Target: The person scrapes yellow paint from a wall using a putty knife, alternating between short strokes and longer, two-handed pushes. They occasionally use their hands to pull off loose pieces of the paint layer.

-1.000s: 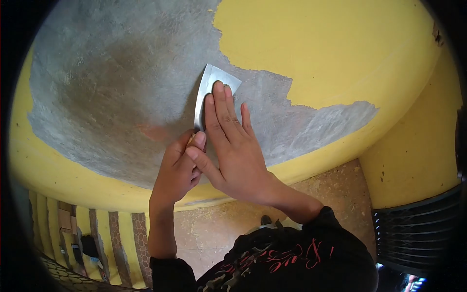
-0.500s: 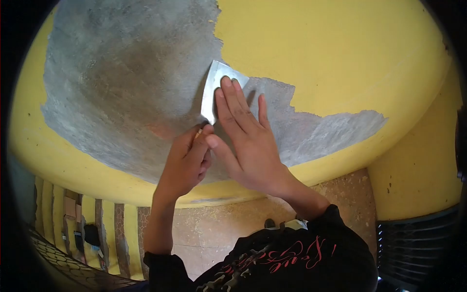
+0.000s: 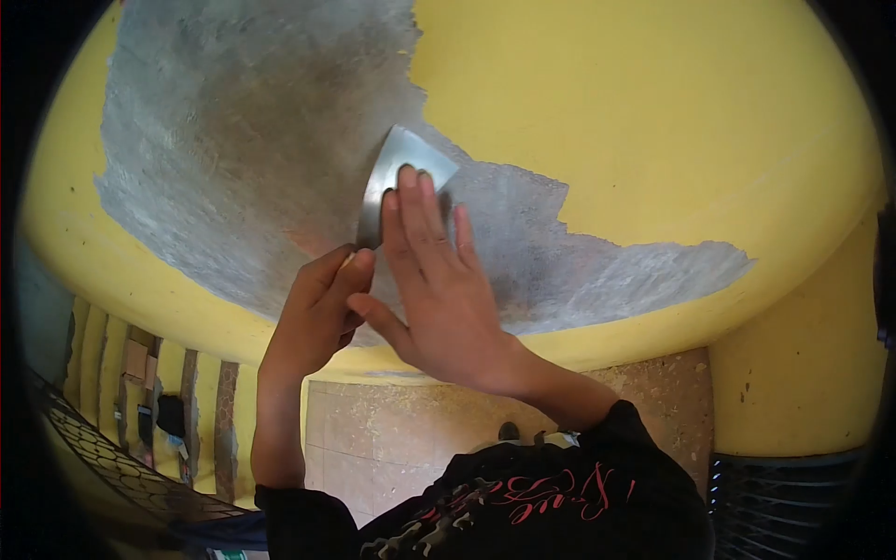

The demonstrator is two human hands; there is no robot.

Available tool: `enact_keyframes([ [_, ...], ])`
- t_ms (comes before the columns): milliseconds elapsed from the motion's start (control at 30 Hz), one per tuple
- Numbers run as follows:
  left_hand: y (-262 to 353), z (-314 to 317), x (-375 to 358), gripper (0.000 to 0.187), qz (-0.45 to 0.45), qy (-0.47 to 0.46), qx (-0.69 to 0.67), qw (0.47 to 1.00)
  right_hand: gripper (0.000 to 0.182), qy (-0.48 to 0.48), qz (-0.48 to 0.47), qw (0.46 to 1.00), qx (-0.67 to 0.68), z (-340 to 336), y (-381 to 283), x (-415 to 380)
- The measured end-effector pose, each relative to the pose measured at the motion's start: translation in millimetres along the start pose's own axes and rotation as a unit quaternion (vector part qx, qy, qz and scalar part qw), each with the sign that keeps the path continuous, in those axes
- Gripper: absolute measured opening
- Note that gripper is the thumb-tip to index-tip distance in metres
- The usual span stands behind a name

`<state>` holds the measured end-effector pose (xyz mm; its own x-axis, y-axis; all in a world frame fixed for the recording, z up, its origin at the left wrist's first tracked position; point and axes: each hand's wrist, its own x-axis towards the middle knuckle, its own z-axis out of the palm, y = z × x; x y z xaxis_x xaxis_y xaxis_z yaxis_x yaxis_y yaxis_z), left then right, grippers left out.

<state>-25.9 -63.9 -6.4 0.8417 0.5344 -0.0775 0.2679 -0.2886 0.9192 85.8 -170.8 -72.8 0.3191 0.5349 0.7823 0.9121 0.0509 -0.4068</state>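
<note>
A metal scraper (image 3: 399, 161) with a wide blade lies against the curved surface, its edge near the border between bare grey (image 3: 271, 121) and yellow paint (image 3: 597, 103). My left hand (image 3: 320, 297) is closed around the scraper's handle, which is mostly hidden by the fingers. The fingertips of my right hand (image 3: 439, 289) press flat on the blade, with the fingers stretched out and the thumb apart, close to my left hand.
Below the curved edge is a tan tiled floor (image 3: 373, 439). Yellow-and-brown steps with a dark item (image 3: 171, 415) are at the lower left, beside a mesh railing (image 3: 112, 448). A dark slatted object (image 3: 784, 495) stands at the lower right.
Both hands and the scraper have moved left and slightly down across the grey area. The view has shifted a little too.
</note>
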Motion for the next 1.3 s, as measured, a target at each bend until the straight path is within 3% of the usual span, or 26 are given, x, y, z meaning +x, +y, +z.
enact_keyframes([
  [167, 15, 20, 6, 0.037, -0.033, 0.02, 0.023, 0.999, 0.082, -0.004, -0.027, 0.999, -0.023, -5, 12, -3],
  [267, 4, 15, 1, 0.037, 0.037, 0.058, 0.04, 0.997, 0.083, -0.013, -0.032, 0.999, 0.003, 4, 2, -2],
  [333, 8, -11, -1, 0.038, -0.008, 0.015, 0.068, 0.998, 0.084, -0.012, -0.033, 0.999, 0.029, 6, 2, -2],
  [400, 18, 2, 10, 0.038, 0.009, 0.011, 0.114, 0.993, 0.085, 0.014, -0.016, 1.0, 0.0, 9, 6, -1],
  [467, 26, 23, 22, 0.038, 0.143, -0.003, 0.168, 0.975, 0.087, 0.023, -0.002, 1.0, -0.005, -10, 11, -1],
  [533, 35, 32, 22, 0.038, 0.145, -0.014, 0.138, 0.98, 0.088, 0.069, 0.008, 0.997, -0.042, -25, 16, -1],
  [600, 33, 31, 16, 0.038, 0.137, -0.031, 0.116, 0.983, 0.088, 0.055, 0.015, 0.998, -0.042, -21, 12, -3],
  [667, 24, 11, 6, 0.038, 0.055, 0.019, 0.133, 0.989, 0.089, 0.017, -0.008, 1.0, -0.004, -5, 6, -3],
  [767, 18, -10, -8, 0.037, 0.012, 0.069, 0.109, 0.992, 0.087, 0.013, -0.033, 0.999, 0.034, 12, -3, 5],
  [1033, 45, -19, 10, 0.039, 0.003, 0.04, 0.191, 0.981, 0.083, 0.025, -0.049, 0.998, -0.003, 3, -5, 15],
  [1100, 32, -22, 11, 0.041, 0.113, 0.035, 0.193, 0.974, 0.081, 0.039, -0.044, 0.998, 0.024, 9, -16, 16],
  [1133, 35, -26, 7, 0.041, 0.115, 0.035, 0.193, 0.974, 0.079, 0.052, -0.041, 0.997, 0.047, 10, -18, 18],
  [1233, 59, -38, -3, 0.043, -0.009, 0.044, 0.255, 0.966, 0.069, 0.052, -0.058, 0.993, 0.084, 1, -17, 22],
  [1300, 68, -30, 2, 0.04, 0.007, 0.03, 0.26, 0.965, 0.062, 0.101, -0.09, 0.988, 0.075, -1, -10, 32],
])
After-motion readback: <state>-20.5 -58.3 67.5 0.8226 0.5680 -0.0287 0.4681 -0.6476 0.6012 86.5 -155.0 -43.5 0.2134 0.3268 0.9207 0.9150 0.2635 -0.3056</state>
